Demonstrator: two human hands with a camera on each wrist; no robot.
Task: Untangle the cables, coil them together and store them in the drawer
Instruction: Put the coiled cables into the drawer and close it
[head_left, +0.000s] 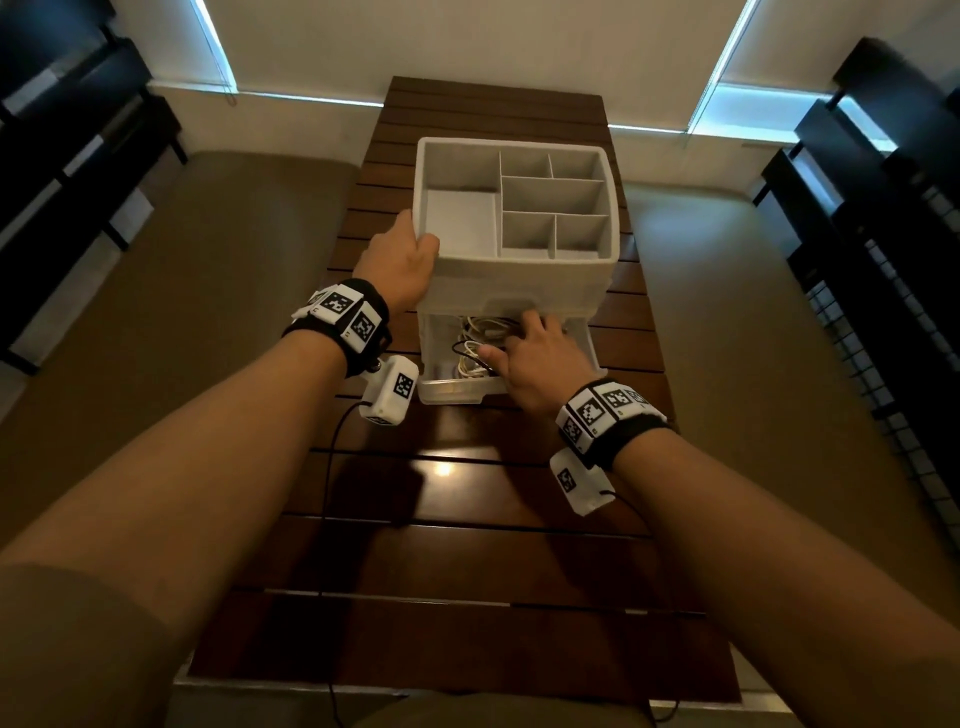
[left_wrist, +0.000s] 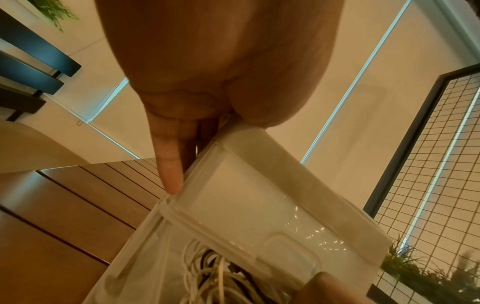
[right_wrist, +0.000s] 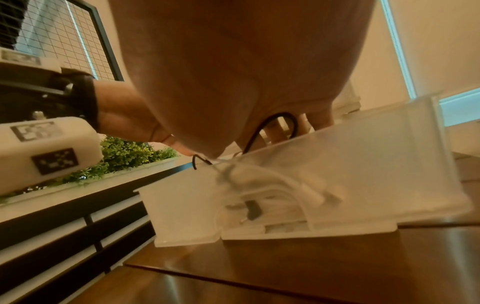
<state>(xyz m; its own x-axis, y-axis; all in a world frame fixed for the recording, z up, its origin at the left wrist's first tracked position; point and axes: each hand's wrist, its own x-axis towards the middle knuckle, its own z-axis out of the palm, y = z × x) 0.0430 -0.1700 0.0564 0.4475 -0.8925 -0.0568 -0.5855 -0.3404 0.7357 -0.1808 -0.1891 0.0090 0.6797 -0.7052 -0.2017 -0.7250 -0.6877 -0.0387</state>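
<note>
A white organizer (head_left: 519, 278) with empty open-top compartments stands on the wooden table (head_left: 467, 551). Its bottom drawer (head_left: 447, 392) is pulled out toward me. A bundle of white and black cables (head_left: 480, 332) lies inside it, and shows through the translucent drawer wall (right_wrist: 363, 164) as cables (right_wrist: 259, 191). My left hand (head_left: 421, 244) holds the organizer's front left corner, thumb over the rim, a finger (left_wrist: 170, 174) straight down the side. My right hand (head_left: 519, 338) lies inside the drawer, fingers spread over the cables. Its fingertips are hidden under the organizer's front.
The table is narrow and slatted, with beige benches on both sides. Dark shelving stands at the far left and a wire grid panel (head_left: 883, 364) at the right. A thin black wrist-camera lead (head_left: 327, 493) trails across the table toward me.
</note>
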